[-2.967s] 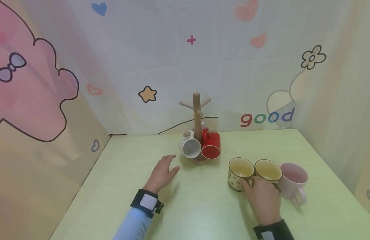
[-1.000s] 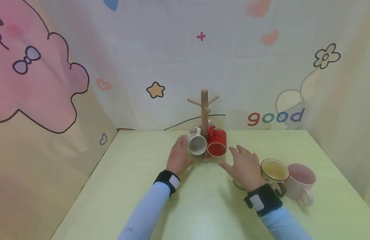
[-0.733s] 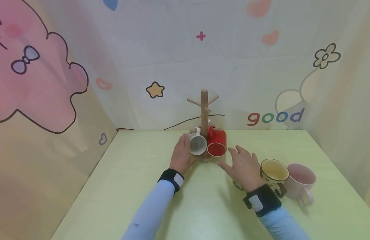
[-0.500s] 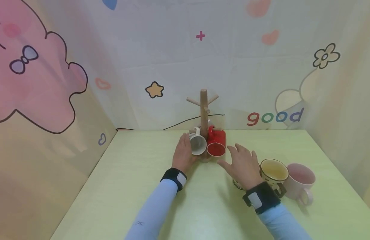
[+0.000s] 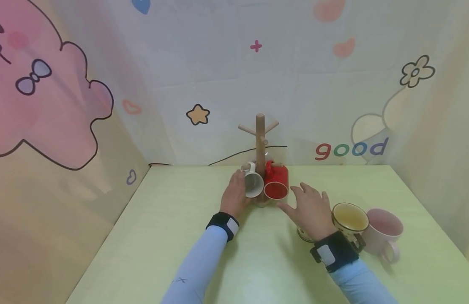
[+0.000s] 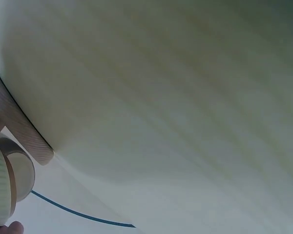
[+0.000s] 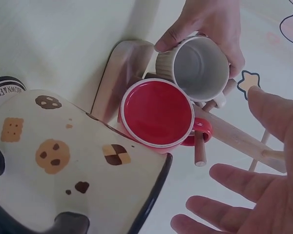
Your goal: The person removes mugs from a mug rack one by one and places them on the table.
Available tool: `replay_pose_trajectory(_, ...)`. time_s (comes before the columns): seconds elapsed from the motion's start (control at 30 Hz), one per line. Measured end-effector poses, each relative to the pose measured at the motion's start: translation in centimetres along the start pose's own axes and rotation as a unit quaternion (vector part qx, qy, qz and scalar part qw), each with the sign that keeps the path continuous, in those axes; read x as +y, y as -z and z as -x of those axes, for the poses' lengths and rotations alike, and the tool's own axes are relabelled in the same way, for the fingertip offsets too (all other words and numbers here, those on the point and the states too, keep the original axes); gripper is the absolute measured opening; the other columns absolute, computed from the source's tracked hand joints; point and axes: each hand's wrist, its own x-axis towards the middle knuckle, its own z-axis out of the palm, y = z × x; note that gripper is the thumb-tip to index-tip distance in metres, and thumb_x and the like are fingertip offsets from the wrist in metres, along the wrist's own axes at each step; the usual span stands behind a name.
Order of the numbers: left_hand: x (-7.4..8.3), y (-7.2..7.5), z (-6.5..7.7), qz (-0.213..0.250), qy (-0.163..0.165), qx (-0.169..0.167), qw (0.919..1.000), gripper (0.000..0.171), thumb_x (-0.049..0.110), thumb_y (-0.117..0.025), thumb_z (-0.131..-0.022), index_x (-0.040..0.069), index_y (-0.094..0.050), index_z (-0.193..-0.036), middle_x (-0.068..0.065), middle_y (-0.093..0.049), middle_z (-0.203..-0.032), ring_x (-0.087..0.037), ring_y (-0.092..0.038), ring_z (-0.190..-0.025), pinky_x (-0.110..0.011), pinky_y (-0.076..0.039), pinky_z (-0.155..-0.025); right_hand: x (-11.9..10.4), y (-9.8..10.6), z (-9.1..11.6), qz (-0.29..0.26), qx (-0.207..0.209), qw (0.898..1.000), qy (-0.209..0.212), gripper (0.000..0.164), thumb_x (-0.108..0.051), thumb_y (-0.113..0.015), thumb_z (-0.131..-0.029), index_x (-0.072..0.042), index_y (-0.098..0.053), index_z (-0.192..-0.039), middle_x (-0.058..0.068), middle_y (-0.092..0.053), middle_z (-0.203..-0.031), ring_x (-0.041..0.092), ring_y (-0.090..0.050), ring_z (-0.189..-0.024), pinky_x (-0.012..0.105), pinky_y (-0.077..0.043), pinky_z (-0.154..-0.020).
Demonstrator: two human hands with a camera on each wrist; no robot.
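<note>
A white ribbed mug [image 5: 254,185] hangs by its handle from a low peg of the wooden mug tree [image 5: 260,143]. My left hand [image 5: 234,196] grips its side, the thumb and fingers on opposite sides of the mug in the right wrist view. Beside it hangs a red mug [image 5: 276,191], rim facing me. My right hand [image 5: 311,213] is held with fingers spread to the right of the red mug, holding nothing. It partly hides a cream mug [image 5: 304,235]. A fingertip [image 6: 14,228] of the left hand shows in the left wrist view.
A second cream mug [image 5: 350,217] with a dark handle stands right of my right hand. Next to it is a pink mug [image 5: 384,232]. Bare upper pegs [image 5: 246,129] stick out from the mug tree. A printed cloth [image 5: 219,84] rises behind the pale green table [image 5: 151,236].
My right hand has left the cream mugs and moved up and left, its fingers now spread. My left hand has reached right to the white mug and taken hold of it.
</note>
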Motion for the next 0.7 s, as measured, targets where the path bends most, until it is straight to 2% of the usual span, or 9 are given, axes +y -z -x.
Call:
replay_pose_trajectory(0.27,0.0,0.3,0.0,0.008,-0.008,-0.008,0.9999,0.097,0.027,-0.089,-0.075,0.001,-0.025,-0.143,-0.026,-0.041,-0.145,-0.035,-0.047,-0.13,-0.041,-0.048,-0.098,0.0,0.0,0.2,-0.001,0.001,1.0,0.002,0.068,-0.047,-0.07,-0.089,0.0,-0.057,-0.135,0.031,-0.05,-0.138,0.05,-0.044,-0.128,0.075,-0.024,-0.103)
replay_pose_trajectory(0.47,-0.3,1.0,0.7,0.007,-0.018,-0.006,0.9998,0.098,0.027,-0.089,-0.075,-0.002,-0.025,-0.145,-0.026,-0.043,-0.143,-0.035,-0.047,-0.131,-0.042,-0.047,-0.099,0.1,0.0,0.3,-0.005,0.0,1.0,0.001,0.067,-0.048,-0.069,-0.089,0.0,-0.057,-0.135,0.03,-0.051,-0.138,0.049,-0.044,-0.129,0.075,-0.024,-0.103)
replay_pose_trajectory(0.7,-1.0,1.8,1.8,0.028,-0.028,0.034,0.9986,0.096,0.025,-0.09,-0.073,-0.001,-0.03,-0.143,-0.024,-0.048,-0.139,-0.035,-0.051,-0.126,-0.044,-0.048,-0.097,-0.3,0.1,0.5,-0.01,0.003,1.0,0.002,0.067,-0.047,-0.069,-0.089,0.0,-0.057,-0.135,0.03,-0.052,-0.137,0.049,-0.045,-0.128,0.075,-0.025,-0.102)
